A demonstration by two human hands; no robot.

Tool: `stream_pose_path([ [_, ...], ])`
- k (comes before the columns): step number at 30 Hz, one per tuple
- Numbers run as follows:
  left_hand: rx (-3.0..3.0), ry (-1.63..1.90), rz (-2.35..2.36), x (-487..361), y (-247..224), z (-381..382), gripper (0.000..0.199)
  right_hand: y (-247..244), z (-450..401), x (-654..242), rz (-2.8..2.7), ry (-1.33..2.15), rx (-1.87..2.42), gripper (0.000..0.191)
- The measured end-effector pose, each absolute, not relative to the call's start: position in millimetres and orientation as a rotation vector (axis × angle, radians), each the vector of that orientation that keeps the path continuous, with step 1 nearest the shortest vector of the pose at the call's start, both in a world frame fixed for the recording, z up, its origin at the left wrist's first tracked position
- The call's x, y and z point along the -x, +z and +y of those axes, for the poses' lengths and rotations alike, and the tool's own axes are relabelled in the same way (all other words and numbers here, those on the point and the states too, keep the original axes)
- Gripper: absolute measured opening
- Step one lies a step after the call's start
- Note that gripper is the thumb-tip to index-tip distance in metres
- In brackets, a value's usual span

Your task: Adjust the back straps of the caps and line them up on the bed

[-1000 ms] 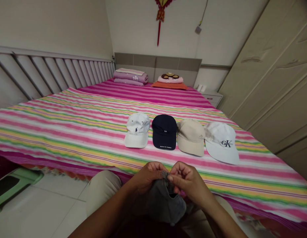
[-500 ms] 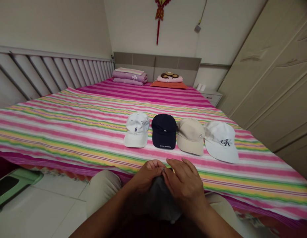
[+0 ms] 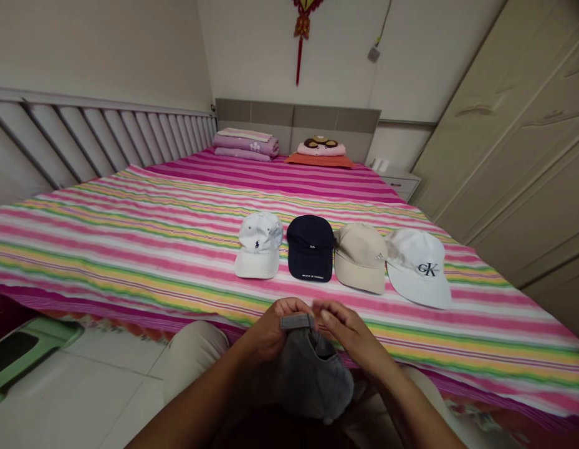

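Note:
Above my lap hangs a grey cap point(image 3: 315, 377), tilted with its back opening and strap toward the bed. My left hand point(image 3: 273, 330) is closed on its left side, fingers behind the flat strap point(image 3: 297, 321). At the strap's right end, my right hand point(image 3: 343, 327) has its thumb and curled fingers pinched together; the fingertips are slightly blurred. On the bed beyond lie a white cap point(image 3: 258, 246), a navy cap point(image 3: 310, 249), a beige cap point(image 3: 361, 257) and a larger white cap with black letters point(image 3: 417, 268), side by side, brims toward me.
A striped sheet point(image 3: 153, 249) covers the bed. Folded purple bedding point(image 3: 246, 146) and a pink folded item point(image 3: 321, 148) sit by the headboard point(image 3: 336, 121). A slatted rail point(image 3: 106, 137) runs along the left. A green stool point(image 3: 37, 349) stands on the floor left; a wardrobe point(image 3: 518, 143) rises right.
My right hand has shifted slightly right and turned, uncovering the cap's strap and back opening. The grey cap shows more of its side. The caps on the bed have stayed in place.

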State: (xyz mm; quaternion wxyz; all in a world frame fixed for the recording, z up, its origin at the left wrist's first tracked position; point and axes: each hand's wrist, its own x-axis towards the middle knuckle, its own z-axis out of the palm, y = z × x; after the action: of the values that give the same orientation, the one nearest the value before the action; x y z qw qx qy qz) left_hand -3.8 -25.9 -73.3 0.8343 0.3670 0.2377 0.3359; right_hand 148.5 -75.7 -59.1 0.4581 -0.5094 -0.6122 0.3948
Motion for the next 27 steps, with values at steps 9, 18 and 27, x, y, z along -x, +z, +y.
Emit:
stream_pose_path([
  [9,-0.768,0.441,0.505,11,-66,-9,0.045,-60,-82,-167,-1.107,1.521,1.0,0.03],
  [18,-0.975,0.418,0.541,2,-54,-8,0.015,-51,-78,-179,-1.013,1.418,1.071,0.028],
  [27,-0.716,0.537,0.267,-2,-51,18,0.014,-82,-82,-208,-1.024,1.702,0.96,0.032],
])
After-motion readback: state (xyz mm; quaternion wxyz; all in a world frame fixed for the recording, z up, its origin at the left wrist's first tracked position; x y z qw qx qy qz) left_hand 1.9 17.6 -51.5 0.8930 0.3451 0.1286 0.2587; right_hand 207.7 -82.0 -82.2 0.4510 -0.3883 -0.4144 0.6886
